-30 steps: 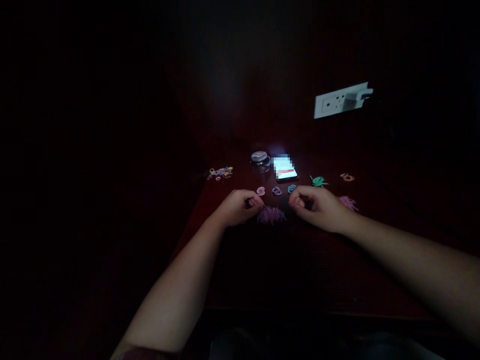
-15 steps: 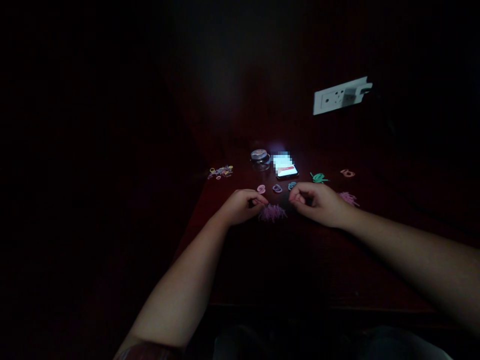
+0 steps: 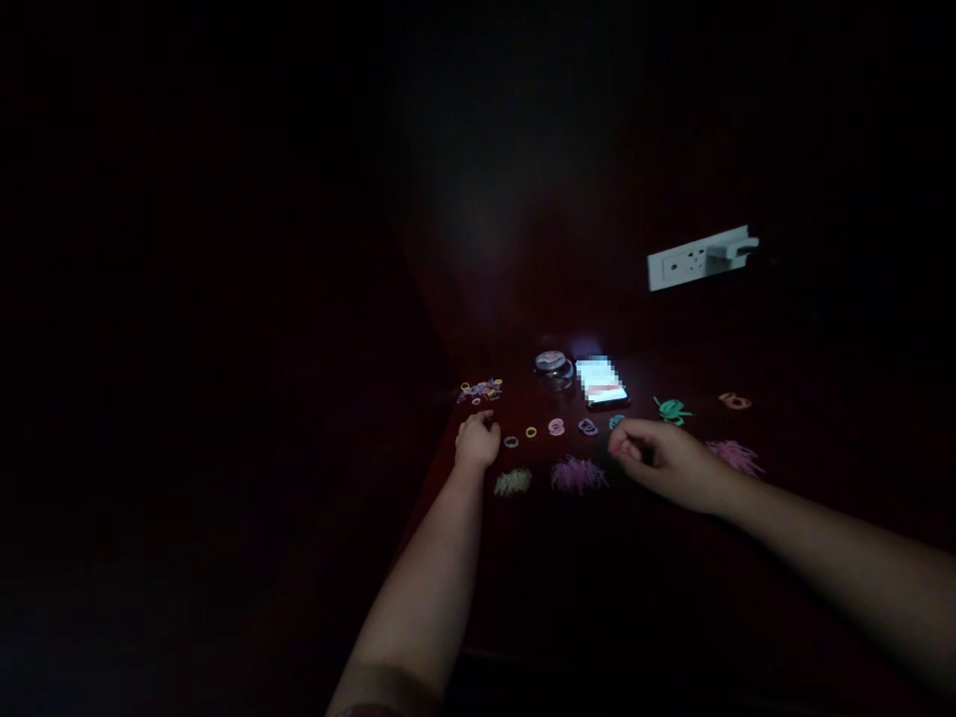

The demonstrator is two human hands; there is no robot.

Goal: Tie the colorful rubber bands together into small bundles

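Observation:
My left hand (image 3: pixel 478 441) lies low over the table's left side, just in front of a mixed pile of small coloured elastic bands (image 3: pixel 480 390). Its thumb stands a little off the fingers, and I see nothing held. My right hand (image 3: pixel 661 460) is closed in a pinch; whatever is in it is too small or hidden. It partly covers some blue bands (image 3: pixel 616 423). Between the hands run a grey band (image 3: pixel 511 442), a yellow band (image 3: pixel 531 432), pink bands (image 3: pixel 557 427) and violet bands (image 3: pixel 588 426). Nearer me are pale yellow (image 3: pixel 513 483) and purple (image 3: pixel 579 475) heaps of bands.
A lidded clear jar (image 3: pixel 554 369) and a lit phone (image 3: pixel 601 381) stand at the back. Green bands (image 3: pixel 673 409), orange bands (image 3: pixel 735 400) and a pink heap (image 3: pixel 736 458) lie to the right. A wall socket (image 3: pixel 698 259) holds a plug. The surroundings are very dark.
My left hand has moved left and away from the purple heap towards the mixed pile, uncovering the pale yellow heap and single bands. The right hand stays pinched. The view has shifted.

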